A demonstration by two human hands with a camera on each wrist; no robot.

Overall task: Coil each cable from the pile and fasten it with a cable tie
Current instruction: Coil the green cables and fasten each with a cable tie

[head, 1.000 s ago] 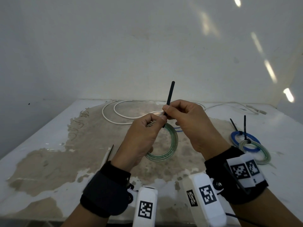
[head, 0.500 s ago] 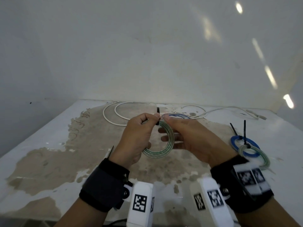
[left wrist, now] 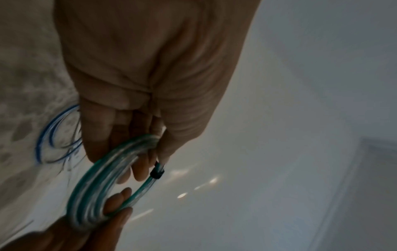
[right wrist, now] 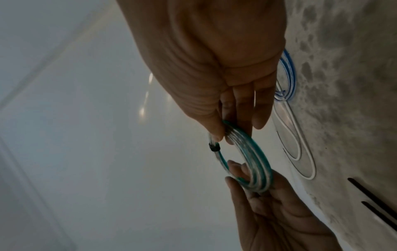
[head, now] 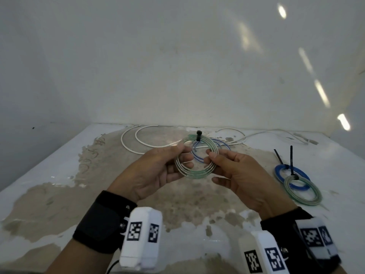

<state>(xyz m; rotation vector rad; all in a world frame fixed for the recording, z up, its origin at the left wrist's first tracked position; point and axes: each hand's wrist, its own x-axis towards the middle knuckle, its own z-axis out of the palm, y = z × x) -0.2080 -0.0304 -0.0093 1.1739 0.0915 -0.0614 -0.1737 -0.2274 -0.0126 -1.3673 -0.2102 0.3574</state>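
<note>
A coil of clear green cable (head: 197, 172) hangs in the air between both hands, above the table. A black cable tie (head: 198, 135) binds it at the top (left wrist: 157, 173) (right wrist: 214, 147). My left hand (head: 178, 153) pinches the coil's left side between thumb and fingers (left wrist: 150, 144). My right hand (head: 212, 157) pinches its right side (right wrist: 223, 134). A loose blue cable (head: 199, 157) lies on the table behind the coil. A long white cable (head: 130, 147) loops across the far side of the table.
Two tied coils lie at the right, a blue one (head: 280, 175) and a green one (head: 308, 200), each with a black tie tail standing up. Black cable ties (right wrist: 373, 200) lie on the worn table (head: 59, 194). A wall stands right behind the table.
The tie's long tail stood up in my right fingers a second ago; now only a short stub shows. My right hand moved to the coil's right side, and the coil turned face-on.
</note>
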